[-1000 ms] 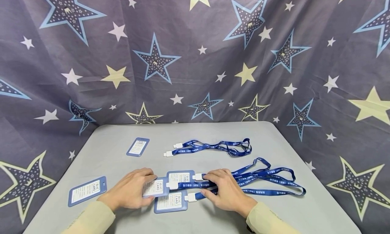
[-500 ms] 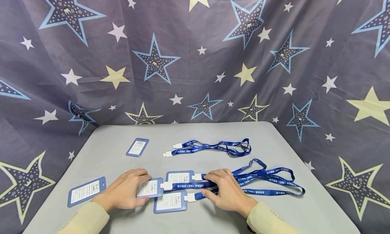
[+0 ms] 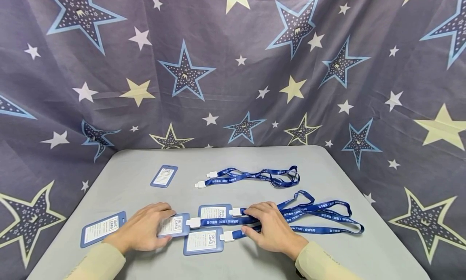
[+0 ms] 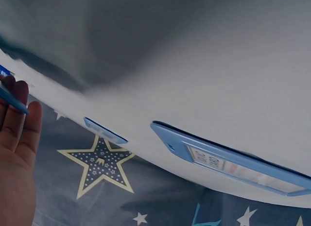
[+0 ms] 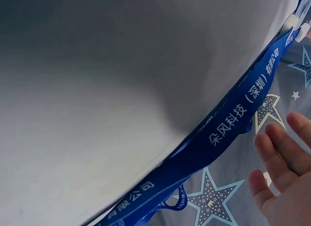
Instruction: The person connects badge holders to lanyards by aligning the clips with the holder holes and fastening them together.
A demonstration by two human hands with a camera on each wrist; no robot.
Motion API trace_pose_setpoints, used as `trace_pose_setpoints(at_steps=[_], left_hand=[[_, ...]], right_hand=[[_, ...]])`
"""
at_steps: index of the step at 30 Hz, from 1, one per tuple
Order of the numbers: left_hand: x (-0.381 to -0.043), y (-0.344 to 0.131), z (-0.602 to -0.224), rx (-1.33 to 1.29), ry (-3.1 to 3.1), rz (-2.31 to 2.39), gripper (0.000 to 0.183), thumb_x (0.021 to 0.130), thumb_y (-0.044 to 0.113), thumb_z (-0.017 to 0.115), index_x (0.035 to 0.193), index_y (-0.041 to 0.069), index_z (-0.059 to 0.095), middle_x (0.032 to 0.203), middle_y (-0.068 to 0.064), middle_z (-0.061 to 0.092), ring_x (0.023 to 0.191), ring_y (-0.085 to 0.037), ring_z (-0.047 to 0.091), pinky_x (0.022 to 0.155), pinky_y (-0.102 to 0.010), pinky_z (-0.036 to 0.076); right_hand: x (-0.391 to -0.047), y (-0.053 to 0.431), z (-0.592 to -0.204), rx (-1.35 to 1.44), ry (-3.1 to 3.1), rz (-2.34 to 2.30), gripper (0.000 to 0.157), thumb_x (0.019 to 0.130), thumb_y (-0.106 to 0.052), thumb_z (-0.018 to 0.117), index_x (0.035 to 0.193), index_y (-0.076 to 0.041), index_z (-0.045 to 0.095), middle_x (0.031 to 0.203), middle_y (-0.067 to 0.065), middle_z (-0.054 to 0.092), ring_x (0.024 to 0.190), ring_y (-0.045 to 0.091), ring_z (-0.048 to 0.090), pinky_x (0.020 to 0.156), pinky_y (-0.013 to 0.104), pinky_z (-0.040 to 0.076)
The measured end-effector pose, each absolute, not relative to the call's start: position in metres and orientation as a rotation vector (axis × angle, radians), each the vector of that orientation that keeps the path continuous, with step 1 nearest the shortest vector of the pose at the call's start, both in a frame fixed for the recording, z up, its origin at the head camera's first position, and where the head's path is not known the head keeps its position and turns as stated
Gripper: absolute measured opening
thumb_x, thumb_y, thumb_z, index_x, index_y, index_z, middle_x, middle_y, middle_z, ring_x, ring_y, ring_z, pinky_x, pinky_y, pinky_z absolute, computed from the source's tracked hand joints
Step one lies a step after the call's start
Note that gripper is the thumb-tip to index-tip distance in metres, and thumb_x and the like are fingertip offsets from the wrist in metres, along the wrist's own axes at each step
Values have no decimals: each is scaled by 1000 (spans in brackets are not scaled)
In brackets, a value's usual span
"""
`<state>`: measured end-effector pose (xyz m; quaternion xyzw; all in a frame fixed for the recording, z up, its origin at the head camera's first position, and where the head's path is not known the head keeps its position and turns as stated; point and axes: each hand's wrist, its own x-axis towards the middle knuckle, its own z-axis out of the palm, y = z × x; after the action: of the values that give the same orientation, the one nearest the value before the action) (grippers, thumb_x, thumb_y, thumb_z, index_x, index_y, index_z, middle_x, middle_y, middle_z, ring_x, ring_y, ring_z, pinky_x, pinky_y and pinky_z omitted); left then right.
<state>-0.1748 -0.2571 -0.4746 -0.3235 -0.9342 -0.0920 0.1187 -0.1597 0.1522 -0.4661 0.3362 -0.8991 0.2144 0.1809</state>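
My left hand [image 3: 140, 228] grips the left end of a blue ID badge holder [image 3: 178, 225] between thumb and fingers. The holder's right end joins a white clip [image 3: 193, 223] on a blue lanyard [image 3: 222, 221]. Two more badge holders lie flat beside it, one behind [image 3: 209, 211] and one in front [image 3: 202, 242], each clipped to its own lanyard. Over these straps rests my right hand [image 3: 272, 230], its fingertips on them. In the right wrist view its fingers [image 5: 279, 160] look loosely extended, near the printed strap [image 5: 226, 126]. Beyond that hand, the lanyard loops [image 3: 324, 209] spread rightward.
One loose badge holder [image 3: 103, 229] lies left of my left hand, and another [image 3: 164, 176] farther back. Behind the hands lies a bundle of blue lanyard [image 3: 251, 175] with two white clips. A star-patterned cloth [image 3: 233, 77] hangs behind the grey table [image 3: 138, 156].
My left hand has drawn the middle badge holder leftward, and its clip and lanyard have followed. The back lanyard loop on the right has shifted slightly left. My right hand has stayed almost still.
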Motion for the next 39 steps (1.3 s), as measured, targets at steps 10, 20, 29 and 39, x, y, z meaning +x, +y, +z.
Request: trace_pose_setpoints(at_steps=[10,20,29,39], left_hand=[[-175,-267,-479,-932,-2758,-234,63,72,42,82,123,6,72,125,-10,66,119,-30,61,107,-54,47],[-173,-271,-478,-961,-2741,-229,61,69,39,83,121,9,73,121,-3,66,115,-24,61,104,-54,48],[-172,-273,-480,-997,-2698,-205,62,64,39,85,118,10,74,112,6,63,105,-14,59,97,-46,52],[-171,-273,-481,-949,-2748,-190,73,64,43,85,128,10,70,120,3,64,112,-18,59,103,-48,49]], right_hand=[[-160,153,-467,953,-2533,602,46,88,-44,76,120,-11,74,119,1,72,113,18,64,105,44,44],[-159,154,-468,956,-2513,595,45,87,-43,76,119,-11,75,117,1,72,111,18,64,104,44,45],[-159,155,-466,935,-2548,639,47,87,-42,77,122,-11,74,121,2,72,114,19,63,105,46,43],[-161,159,-469,923,-2537,635,50,87,-43,77,124,-10,72,123,3,71,117,20,63,107,47,43]])
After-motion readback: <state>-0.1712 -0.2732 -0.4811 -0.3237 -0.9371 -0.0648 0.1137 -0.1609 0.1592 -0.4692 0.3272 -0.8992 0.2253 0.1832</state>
